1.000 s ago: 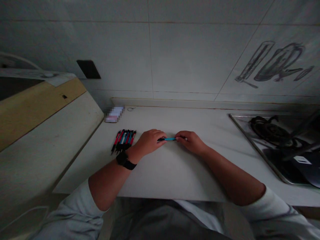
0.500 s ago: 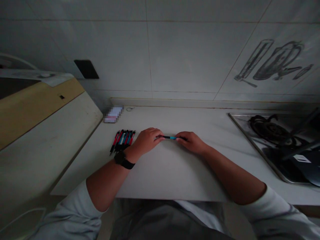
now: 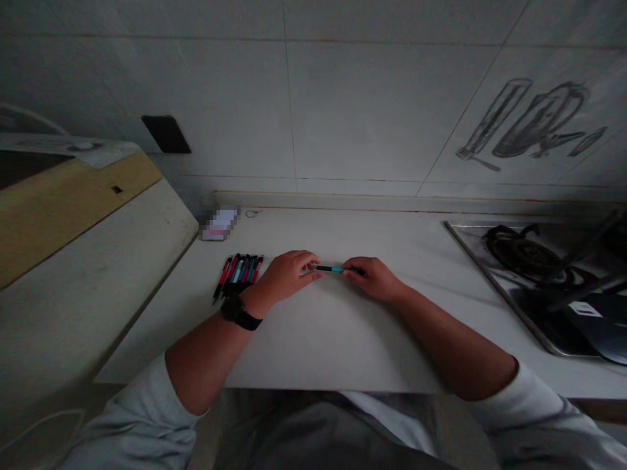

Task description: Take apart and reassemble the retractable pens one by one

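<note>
Both my hands rest on a pale countertop [image 3: 343,326] and hold one blue pen [image 3: 334,269] between them, lying level. My left hand [image 3: 289,274], with a black watch [image 3: 238,311] on the wrist, pinches the pen's left end. My right hand [image 3: 373,277] grips its dark right end. Just left of my left hand lies a row of several red, blue and black pens [image 3: 238,271], side by side on the counter.
A small box [image 3: 219,224] sits at the back left of the counter by the tiled wall. A gas hob [image 3: 543,277] with black pan supports fills the right side. A raised surface with a wooden strip [image 3: 73,209] borders the left.
The pen between my hands shifted slightly; its right end is now deeper in my right hand. The view drifted a little. The row of pens has not moved.
</note>
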A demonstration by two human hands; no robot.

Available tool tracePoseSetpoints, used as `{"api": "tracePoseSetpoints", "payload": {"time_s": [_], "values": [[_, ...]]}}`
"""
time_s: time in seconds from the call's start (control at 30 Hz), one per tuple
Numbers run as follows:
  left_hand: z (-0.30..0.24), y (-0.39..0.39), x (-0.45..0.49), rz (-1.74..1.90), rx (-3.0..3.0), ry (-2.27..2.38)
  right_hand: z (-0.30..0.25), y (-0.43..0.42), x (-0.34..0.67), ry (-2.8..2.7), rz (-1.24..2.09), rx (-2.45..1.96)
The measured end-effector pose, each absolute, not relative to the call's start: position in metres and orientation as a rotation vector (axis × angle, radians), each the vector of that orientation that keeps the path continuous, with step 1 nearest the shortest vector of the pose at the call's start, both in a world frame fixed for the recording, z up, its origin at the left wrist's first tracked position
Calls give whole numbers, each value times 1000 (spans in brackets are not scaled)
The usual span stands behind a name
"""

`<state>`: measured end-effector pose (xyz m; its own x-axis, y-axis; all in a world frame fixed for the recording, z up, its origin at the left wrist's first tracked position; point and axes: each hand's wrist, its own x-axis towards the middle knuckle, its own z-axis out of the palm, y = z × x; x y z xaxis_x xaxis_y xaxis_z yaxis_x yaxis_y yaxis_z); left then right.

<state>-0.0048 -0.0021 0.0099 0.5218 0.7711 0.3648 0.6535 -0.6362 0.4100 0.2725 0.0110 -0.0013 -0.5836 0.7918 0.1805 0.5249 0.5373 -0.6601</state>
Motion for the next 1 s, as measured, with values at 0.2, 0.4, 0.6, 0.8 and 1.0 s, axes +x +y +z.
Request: {"api": "tracePoseSetpoints", "payload": {"time_s": [0.2,0.4,0.6,0.8,1.0], "values": [[8,-2,-5,769,2599,1164,-4,13,274,-2337,748,-1069],[7,-2,-5,743,2603,1166,-4,12,274,-2317,741,-1075],[7,-2,-5,747,2611,1149,-6,13,274,-2327,736,-1058],[7,-2,-5,772,2590,1130,-3,12,273,-2329,731,-1040],[8,-2,-5,823,2586,1096,-3,11,272,-2331,718,-1036]]}}
